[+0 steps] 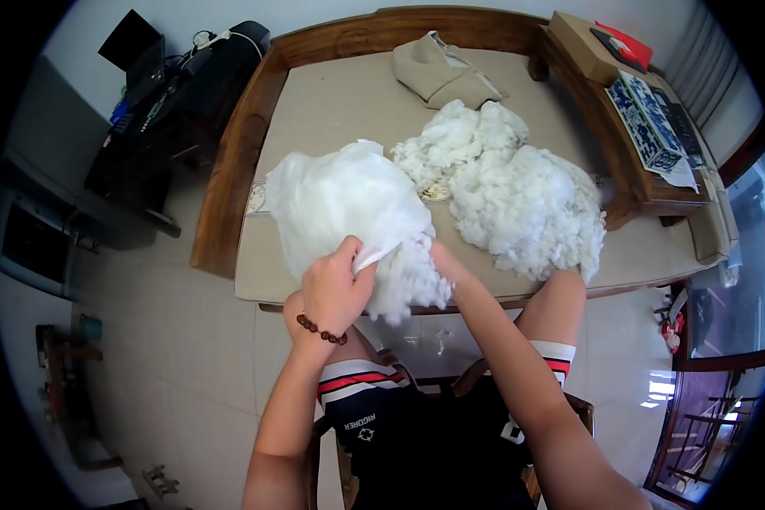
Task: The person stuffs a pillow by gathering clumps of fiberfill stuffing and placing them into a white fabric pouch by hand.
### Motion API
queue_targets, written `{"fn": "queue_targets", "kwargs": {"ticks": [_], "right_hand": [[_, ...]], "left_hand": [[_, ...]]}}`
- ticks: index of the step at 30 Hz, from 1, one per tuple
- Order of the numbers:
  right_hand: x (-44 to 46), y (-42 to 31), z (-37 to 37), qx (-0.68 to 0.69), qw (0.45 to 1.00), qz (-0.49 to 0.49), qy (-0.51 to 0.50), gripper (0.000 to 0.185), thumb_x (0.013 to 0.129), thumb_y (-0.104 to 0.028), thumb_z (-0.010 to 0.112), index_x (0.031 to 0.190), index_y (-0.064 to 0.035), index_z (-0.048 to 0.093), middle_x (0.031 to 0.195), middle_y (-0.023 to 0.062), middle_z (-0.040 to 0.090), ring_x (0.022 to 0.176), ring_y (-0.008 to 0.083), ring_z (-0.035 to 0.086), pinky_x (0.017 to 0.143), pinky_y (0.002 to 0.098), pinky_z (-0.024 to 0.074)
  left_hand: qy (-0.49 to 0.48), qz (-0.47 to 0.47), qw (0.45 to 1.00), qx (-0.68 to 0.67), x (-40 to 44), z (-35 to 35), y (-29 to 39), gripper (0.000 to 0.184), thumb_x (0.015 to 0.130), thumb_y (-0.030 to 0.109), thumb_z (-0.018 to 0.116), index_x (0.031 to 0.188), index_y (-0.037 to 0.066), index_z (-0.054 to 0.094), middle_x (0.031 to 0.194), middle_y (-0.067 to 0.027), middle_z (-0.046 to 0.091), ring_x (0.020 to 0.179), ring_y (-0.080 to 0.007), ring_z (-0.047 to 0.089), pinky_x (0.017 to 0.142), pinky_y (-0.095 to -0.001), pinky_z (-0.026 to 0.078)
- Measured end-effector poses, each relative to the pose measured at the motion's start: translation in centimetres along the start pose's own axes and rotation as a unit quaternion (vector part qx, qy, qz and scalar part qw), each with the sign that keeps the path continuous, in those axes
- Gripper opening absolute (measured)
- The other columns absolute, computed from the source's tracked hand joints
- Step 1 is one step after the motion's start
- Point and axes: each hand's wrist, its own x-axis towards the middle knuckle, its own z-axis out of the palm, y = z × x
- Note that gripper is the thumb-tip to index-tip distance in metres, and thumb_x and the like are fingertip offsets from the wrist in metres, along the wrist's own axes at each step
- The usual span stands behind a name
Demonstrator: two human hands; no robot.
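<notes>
A white fabric cover (340, 191), bulging and full-looking, lies on the beige cushioned seat in front of me. My left hand (338, 289), with a brown bead bracelet at the wrist, is closed on the cover's gathered edge. Loose white fibre stuffing (410, 280) hangs out at that edge, over the front of the seat. My right hand (447, 262) is against this stuffing at the cover's right side; its fingers are mostly hidden there. Right of the cover sits a large heap of stuffing (531, 208), with another clump behind it.
A beige fabric piece (442, 72) lies crumpled at the back of the wooden-framed seat (340, 93). On the right armrest are a cardboard box (582, 49) and a blue-and-white patterned box (646, 123). A dark desk (183, 110) stands left. White scraps dot the floor.
</notes>
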Motion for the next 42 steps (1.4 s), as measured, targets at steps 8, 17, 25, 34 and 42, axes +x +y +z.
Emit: {"fn": "queue_targets", "kwargs": {"ticks": [8,17,25,34,42], "right_hand": [[2.6,1.7,5.3,0.193,0.948,-0.185,0.175,0.037,0.106,-0.014,0.041,0.138,-0.0007,0.052,0.126,0.0113,0.066,0.102,0.025,0.07,0.082,0.0363,0.0594],[5.6,2.0,6.8,-0.451,0.831,-0.255,0.204,0.041,0.094,-0.018,0.064,0.13,0.0001,0.056,0.123,0.0228,0.067,0.114,0.0447,0.065,0.099,0.0467,0.052],[3.1,0.1,3.8,-0.688,0.656,-0.243,0.192,0.055,0.091,-0.038,0.073,0.13,-0.0008,0.064,0.137,0.0234,0.059,0.126,0.0411,0.059,0.103,0.0531,0.0482],[0.8,-0.9,-2.8,-0.713,0.61,-0.304,0.165,0.064,0.096,-0.038,0.068,0.144,0.0019,0.053,0.138,0.0247,0.057,0.129,0.0422,0.054,0.11,0.0504,0.0423],[-2.1,1.5,-6.5,-0.72,0.647,-0.234,0.091,0.061,0.096,-0.029,0.069,0.146,0.0019,0.05,0.139,0.025,0.058,0.129,0.0426,0.054,0.109,0.0476,0.0457]], "left_hand": [[0.007,0.022,0.994,-0.103,-2.3,2.6,-0.5,0.024,0.103,0.024,0.064,0.092,0.003,0.065,0.059,-0.0102,0.058,0.051,-0.0198,0.057,0.051,-0.0338,0.042],[-0.004,-0.01,0.975,-0.223,1.8,1.9,-2.3,0.018,0.104,0.018,0.064,0.102,0.0,0.067,0.078,-0.0075,0.063,0.068,-0.0149,0.058,0.063,-0.0286,0.047],[0.054,0.173,0.976,0.119,8.3,5.4,-10.9,0.058,0.091,0.034,0.074,0.14,0.008,0.059,0.161,-0.0265,0.036,0.136,-0.045,0.046,0.115,-0.0525,0.035],[-0.038,0.139,0.975,0.171,10.7,10.1,-15.6,0.059,0.095,0.043,0.069,0.141,0.009,0.056,0.158,-0.0276,0.041,0.127,-0.0455,0.056,0.111,-0.0535,0.041],[-0.035,0.122,0.985,0.113,8.6,12.6,-15.9,0.064,0.095,0.047,0.067,0.137,-0.001,0.057,0.154,-0.0291,0.047,0.128,-0.0467,0.055,0.109,-0.0534,0.042]]}}
